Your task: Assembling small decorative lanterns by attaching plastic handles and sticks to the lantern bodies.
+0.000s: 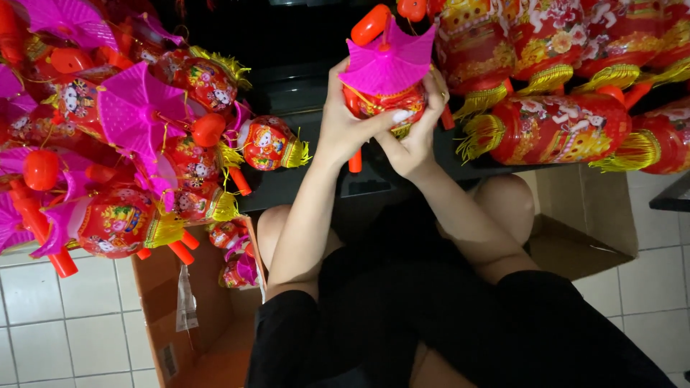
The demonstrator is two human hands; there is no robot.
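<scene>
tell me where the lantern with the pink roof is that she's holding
In the head view the held lantern sits top centre, clasped between the left hand and right hand, just left of the red lanterns with gold tassels.

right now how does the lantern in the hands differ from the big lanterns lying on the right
The held lantern is small, gripped by the left hand and right hand; the big lanterns are larger and lie untouched. The held lantern has a pink pleated roof; the big lanterns show none, only gold tassel fringes. The held lantern stands upright; the big lanterns lie sideways. Both are red with printed pictures.
</scene>
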